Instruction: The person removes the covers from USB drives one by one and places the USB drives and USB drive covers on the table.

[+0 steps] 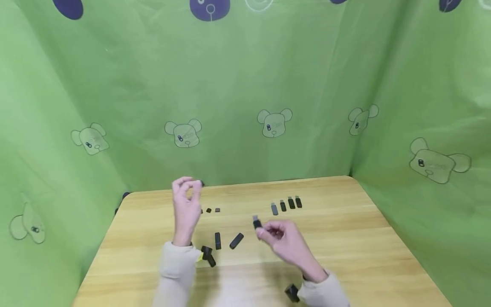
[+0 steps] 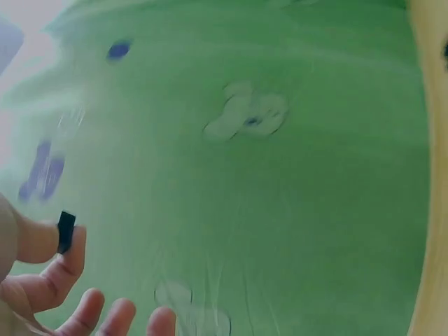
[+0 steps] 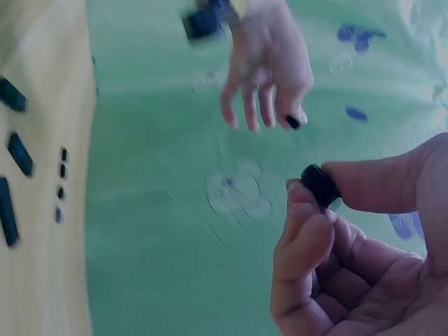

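Observation:
My left hand (image 1: 186, 209) is raised over the table's back left. Between thumb and index finger it pinches a small black USB stick cap (image 2: 66, 232), its other fingers spread apart. Lower and to the right, my right hand (image 1: 285, 243) grips a black USB stick (image 1: 257, 222) between thumb and fingers, its metal plug bare and pointing away from me. The right wrist view has both the stick (image 3: 320, 185) and, farther off, the left hand (image 3: 273, 63) with the cap (image 3: 292, 122). The cap and stick are well apart.
Several uncapped USB sticks (image 1: 291, 203) lie in a row at the table's back right. Small caps (image 1: 217, 209) form a row at back left. Nearer me lie dark capped sticks (image 1: 236, 241). Green curtains (image 1: 230, 162) surround the wooden table (image 1: 368, 238).

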Available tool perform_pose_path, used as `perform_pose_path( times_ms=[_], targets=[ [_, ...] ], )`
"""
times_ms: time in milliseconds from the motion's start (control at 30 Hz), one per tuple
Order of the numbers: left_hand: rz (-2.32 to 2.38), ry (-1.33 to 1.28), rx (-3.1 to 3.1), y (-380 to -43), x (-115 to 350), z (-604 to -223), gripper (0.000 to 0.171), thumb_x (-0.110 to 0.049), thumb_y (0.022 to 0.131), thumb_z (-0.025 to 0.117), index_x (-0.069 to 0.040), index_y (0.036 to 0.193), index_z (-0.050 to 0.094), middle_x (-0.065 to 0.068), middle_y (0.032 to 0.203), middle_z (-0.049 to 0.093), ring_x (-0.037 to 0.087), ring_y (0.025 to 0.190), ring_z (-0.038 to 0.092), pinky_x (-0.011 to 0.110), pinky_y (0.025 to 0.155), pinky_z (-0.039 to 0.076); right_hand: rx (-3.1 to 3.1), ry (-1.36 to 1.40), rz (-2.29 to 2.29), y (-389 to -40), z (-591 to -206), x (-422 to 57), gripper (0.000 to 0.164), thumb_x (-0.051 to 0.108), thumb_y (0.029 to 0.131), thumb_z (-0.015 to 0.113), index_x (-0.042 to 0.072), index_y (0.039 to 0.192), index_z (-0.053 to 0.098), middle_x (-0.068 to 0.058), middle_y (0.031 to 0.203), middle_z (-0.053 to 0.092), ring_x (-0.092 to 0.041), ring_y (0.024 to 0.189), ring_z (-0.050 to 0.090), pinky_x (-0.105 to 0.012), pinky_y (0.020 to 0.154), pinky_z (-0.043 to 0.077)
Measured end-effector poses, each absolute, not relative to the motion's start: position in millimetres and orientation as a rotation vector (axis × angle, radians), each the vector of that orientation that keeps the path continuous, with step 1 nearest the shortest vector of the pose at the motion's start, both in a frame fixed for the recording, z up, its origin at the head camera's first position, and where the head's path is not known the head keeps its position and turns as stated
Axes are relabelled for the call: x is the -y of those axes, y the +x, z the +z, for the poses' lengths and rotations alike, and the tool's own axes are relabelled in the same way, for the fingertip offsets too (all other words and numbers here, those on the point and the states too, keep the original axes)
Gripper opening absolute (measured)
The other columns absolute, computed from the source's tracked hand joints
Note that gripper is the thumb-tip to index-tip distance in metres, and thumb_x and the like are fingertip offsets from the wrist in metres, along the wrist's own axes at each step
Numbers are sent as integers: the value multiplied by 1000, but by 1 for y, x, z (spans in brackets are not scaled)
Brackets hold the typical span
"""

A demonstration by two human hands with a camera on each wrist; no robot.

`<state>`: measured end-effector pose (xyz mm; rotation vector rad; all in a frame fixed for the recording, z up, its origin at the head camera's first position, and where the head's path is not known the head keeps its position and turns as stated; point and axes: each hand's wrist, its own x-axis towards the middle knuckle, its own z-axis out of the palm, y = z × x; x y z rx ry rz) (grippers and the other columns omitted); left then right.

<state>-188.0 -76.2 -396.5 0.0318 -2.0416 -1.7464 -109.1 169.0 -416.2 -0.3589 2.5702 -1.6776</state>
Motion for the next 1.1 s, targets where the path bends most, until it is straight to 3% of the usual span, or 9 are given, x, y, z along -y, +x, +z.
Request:
perform_pose_path(
  times_ms=[167, 367, 533, 733, 933, 1100],
  targets=[
    [-1777, -19, 2146, -181, 68, -412, 35, -29, 102, 61, 5, 101, 70, 16, 134, 50, 22, 93, 59, 23, 71, 55, -2610, -260, -1750, -128, -409, -180, 20, 24, 93, 74, 4, 91, 75, -8, 76, 69, -12, 61, 61, -24, 56, 53],
    [-1749, -26, 2149, -177, 63, -421, 30, -30, 99, 66, 0, 99, 73, 14, 125, 58, 25, 117, 56, 35, 88, 54, -2617, -135, -1805, -156, -414, -190, 26, 29, 88, 79, 4, 96, 78, -7, 77, 75, -15, 64, 67, -31, 61, 60],
    [-1739, -57, 2197, -175, 67, -425, 24, -30, 100, 65, -8, 100, 73, 12, 107, 71, 20, 101, 61, 32, 84, 50, -2588, -52, -1856, -183, -428, -196, 29, 30, 87, 81, 3, 96, 77, -5, 76, 75, -15, 63, 68, -30, 59, 60],
    [-1769, -83, 2204, -174, 71, -430, 26, -35, 100, 64, -10, 100, 73, 15, 90, 76, 13, 84, 64, 26, 74, 47, -2601, -34, -1814, -206, -444, -201, 27, 24, 94, 74, -3, 96, 75, -6, 74, 72, -18, 63, 67, -26, 58, 58],
    [-1753, -43, 2212, -173, 74, -433, 17, -28, 99, 67, -11, 99, 72, 7, 84, 78, 18, 84, 68, 27, 74, 47, -2582, 63, -1739, -224, -464, -204, 24, 17, 97, 69, -7, 99, 71, -5, 71, 71, -11, 59, 62, -23, 55, 54],
    [-1726, -32, 2213, -172, 75, -436, 17, -26, 99, 67, -10, 100, 72, 6, 83, 78, 18, 85, 70, 31, 78, 51, -2620, 164, -1605, -237, -482, -204, 19, 15, 97, 67, -3, 100, 71, -5, 76, 71, -15, 66, 65, -24, 57, 50]
  ],
)
